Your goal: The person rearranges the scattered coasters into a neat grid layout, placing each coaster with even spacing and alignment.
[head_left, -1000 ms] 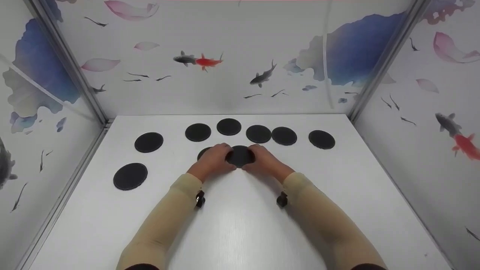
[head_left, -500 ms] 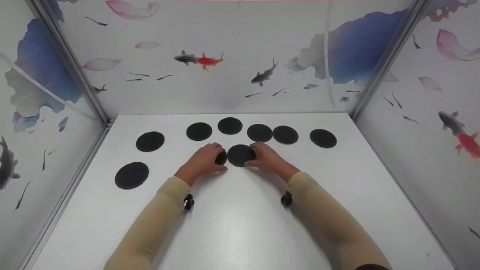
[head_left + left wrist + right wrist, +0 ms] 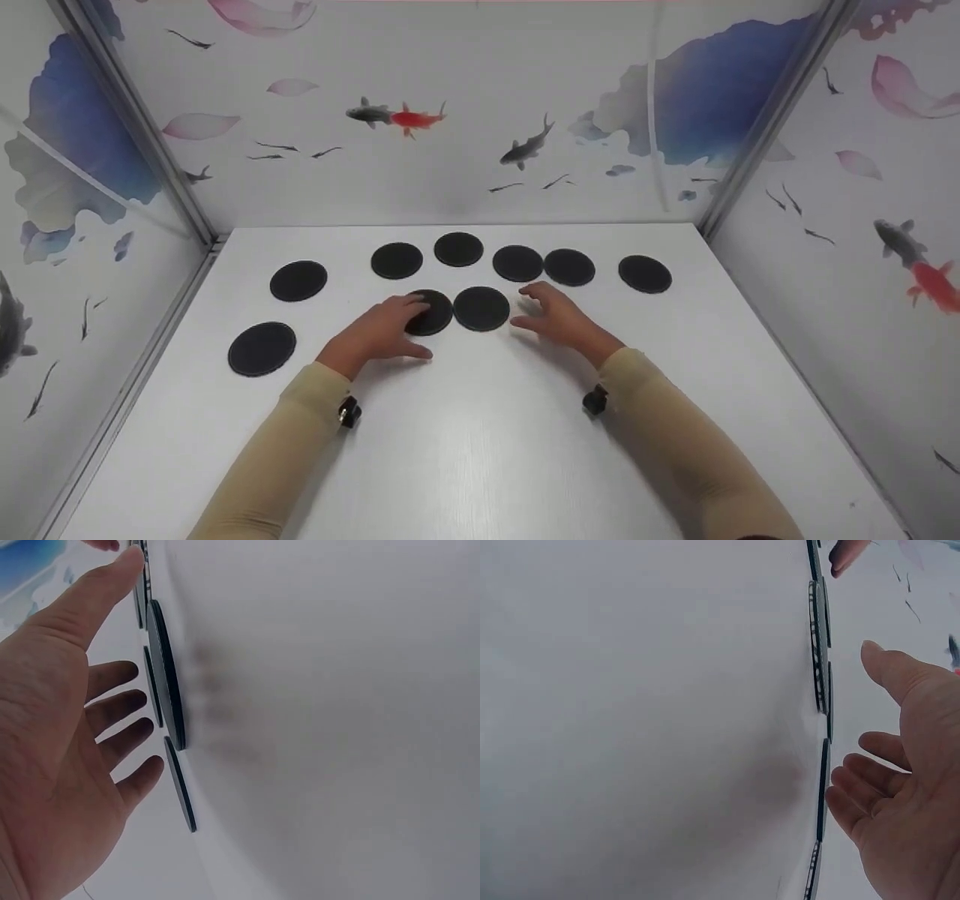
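Note:
Two flat black discs lie side by side, edges meeting, on the white table: a left disc point(image 3: 436, 319) and a right disc point(image 3: 481, 309). My left hand point(image 3: 373, 335) is spread at the left disc, its fingertips overlapping that disc's left part in the head view. In the left wrist view, the fingers point(image 3: 124, 701) are apart and hold nothing; a disc point(image 3: 166, 675) seen edge-on looks layered. My right hand point(image 3: 561, 319) is just right of the right disc, fingers loosely bent, thumb apart, grasping nothing. Pale marks show along the rim of a disc point(image 3: 818, 649) in the right wrist view.
Behind the pair, several more black discs form a loose row, among them a back middle disc point(image 3: 458, 249) and a far right disc point(image 3: 645, 274). Two others, one a front left disc point(image 3: 262, 349), lie at the left. Printed walls point(image 3: 465, 180) enclose the table point(image 3: 480, 450).
Both hands held the right disc between them; first the left, then the right let go. They have drawn apart, uncovering more of the left disc. The discs look unmoved.

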Motion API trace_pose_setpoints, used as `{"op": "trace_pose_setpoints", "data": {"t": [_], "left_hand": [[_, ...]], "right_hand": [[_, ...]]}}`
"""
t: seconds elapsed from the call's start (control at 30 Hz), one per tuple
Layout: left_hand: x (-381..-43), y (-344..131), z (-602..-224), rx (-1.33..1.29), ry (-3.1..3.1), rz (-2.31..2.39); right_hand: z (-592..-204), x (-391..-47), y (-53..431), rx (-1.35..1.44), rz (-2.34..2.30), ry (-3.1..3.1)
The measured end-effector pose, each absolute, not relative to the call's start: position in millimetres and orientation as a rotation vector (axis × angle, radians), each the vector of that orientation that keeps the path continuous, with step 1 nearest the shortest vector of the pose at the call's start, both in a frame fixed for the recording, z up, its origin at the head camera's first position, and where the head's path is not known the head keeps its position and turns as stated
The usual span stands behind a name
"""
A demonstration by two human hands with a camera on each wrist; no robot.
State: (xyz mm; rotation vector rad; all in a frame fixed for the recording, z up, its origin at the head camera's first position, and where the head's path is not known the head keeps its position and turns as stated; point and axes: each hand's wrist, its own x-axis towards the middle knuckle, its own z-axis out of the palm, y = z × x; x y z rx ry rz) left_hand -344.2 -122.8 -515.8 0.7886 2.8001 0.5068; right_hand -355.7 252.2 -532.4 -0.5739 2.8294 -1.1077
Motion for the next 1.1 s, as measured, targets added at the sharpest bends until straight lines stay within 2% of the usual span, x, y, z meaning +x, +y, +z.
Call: {"op": "trace_pose_setpoints", "data": {"t": [1.1], "left_hand": [[-336.5, -137.5, -526.0, 0.793, 2.706, 0.522]], "right_hand": [[-529.1, -346.7, 299.8, -0.348, -1.194, 2.786]]}}
